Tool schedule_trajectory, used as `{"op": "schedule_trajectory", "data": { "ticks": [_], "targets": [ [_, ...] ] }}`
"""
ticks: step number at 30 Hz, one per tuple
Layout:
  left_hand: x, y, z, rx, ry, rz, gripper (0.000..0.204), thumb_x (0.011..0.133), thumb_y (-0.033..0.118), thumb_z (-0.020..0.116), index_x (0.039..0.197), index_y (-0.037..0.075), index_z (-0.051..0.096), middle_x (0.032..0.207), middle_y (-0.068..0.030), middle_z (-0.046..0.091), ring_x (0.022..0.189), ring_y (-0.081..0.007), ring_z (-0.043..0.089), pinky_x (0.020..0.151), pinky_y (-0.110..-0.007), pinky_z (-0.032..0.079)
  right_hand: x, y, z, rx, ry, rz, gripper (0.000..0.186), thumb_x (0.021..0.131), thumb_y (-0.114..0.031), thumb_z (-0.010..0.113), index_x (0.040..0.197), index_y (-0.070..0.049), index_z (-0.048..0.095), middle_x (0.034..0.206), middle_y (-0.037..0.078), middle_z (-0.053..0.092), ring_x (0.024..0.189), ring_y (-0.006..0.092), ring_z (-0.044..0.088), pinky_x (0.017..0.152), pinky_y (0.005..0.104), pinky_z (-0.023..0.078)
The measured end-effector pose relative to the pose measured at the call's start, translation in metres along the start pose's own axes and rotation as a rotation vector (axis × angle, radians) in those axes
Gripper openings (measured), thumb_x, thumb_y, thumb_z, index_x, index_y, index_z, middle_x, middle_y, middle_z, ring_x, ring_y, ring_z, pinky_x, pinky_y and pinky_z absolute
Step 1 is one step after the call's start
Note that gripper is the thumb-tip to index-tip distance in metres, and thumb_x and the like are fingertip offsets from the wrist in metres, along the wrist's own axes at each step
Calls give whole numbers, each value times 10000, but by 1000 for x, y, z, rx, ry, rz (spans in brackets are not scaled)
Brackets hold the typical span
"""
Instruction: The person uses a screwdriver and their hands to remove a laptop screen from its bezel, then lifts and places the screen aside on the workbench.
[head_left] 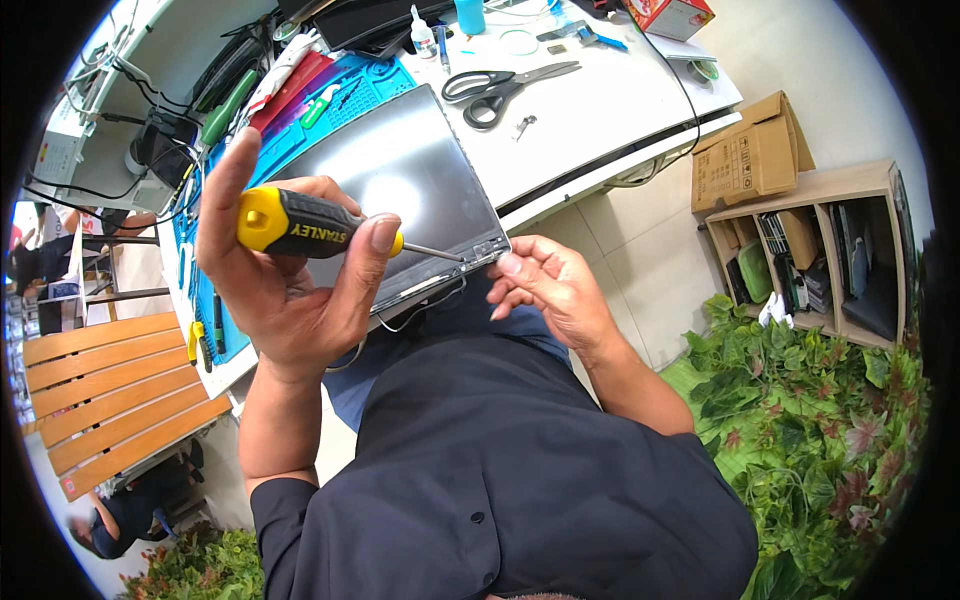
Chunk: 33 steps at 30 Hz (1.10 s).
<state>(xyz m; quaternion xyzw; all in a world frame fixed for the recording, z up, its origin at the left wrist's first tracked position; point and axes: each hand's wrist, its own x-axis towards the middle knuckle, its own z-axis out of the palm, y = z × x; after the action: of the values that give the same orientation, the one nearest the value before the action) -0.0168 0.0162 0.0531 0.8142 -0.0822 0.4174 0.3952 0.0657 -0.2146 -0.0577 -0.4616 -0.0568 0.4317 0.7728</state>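
Observation:
My left hand (285, 325) is wrapped round a screwdriver (308, 222) with a yellow and black handle. Its thin shaft slants down to the right, the tip at a small metal hinge (484, 252) in the near right corner of a laptop screen (400, 165). That dark panel lies tilted over the table's front edge, with a bright glare in its middle. At the same corner my right hand (560, 290) pinches the panel's edge between thumb and fingers. A thin white cable (405, 322) hangs below the near edge.
On the white table (610, 110) lie black scissors (505, 88) and a small metal part (525, 126) right of the screen. A blue work mat (375, 85) shows beyond it. A wooden shelf (805, 205) with a cardboard box (745, 160) stands right, a slatted bench (120, 395) left.

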Motion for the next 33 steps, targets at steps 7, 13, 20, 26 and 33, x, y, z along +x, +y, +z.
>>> {"op": "schedule_trajectory", "data": {
  "ticks": [7, 13, 20, 26, 33],
  "targets": [
    [-8, -1, 7, 34, -24, -29, 927, 827, 18, 881, 1550, -23, 301, 1198, -176, 617, 863, -146, 672, 691, -253, 587, 7, 1, 4, -3, -71, -20, 300, 1013, -163, 719, 1206, 56, 649, 1007, 140, 728, 854, 222, 753, 719, 339, 651],
    [-11, -3, 9, 28, -64, -27, 907, 821, 9, 884, 1534, -21, 323, 1248, -175, 606, 883, -144, 672, 698, -261, 594, 8, -1, 3, 21, -81, 8, 270, 1012, -151, 716, 1181, 54, 663, 1010, 138, 729, 853, 223, 752, 720, 337, 650],
    [5, 13, 3, 218, -240, 247, 780, 819, 138, 932, 1427, 6, 461, 947, -126, 709, 766, -186, 703, 649, -281, 572, 9, 4, 1, 39, -127, 66, 364, 1068, -273, 646, 1162, 77, 668, 1014, 161, 714, 828, 226, 742, 717, 348, 647],
    [66, 38, -3, 155, -661, 295, 439, 725, 167, 939, 1086, 57, 715, 891, -113, 715, 716, -254, 718, 597, -322, 572, 11, 8, 3, 101, -148, 70, 538, 1137, -396, 453, 1177, 104, 648, 1005, 216, 710, 808, 286, 744, 706, 394, 656],
    [99, 68, -7, 315, -990, 186, 430, 802, 100, 832, 1205, 58, 689, 923, -103, 683, 741, -289, 686, 635, -397, 543, 14, 10, 0, 93, -157, 54, 545, 1143, -383, 434, 1179, 128, 623, 988, 235, 703, 795, 287, 745, 695, 389, 661]
  ]
}}
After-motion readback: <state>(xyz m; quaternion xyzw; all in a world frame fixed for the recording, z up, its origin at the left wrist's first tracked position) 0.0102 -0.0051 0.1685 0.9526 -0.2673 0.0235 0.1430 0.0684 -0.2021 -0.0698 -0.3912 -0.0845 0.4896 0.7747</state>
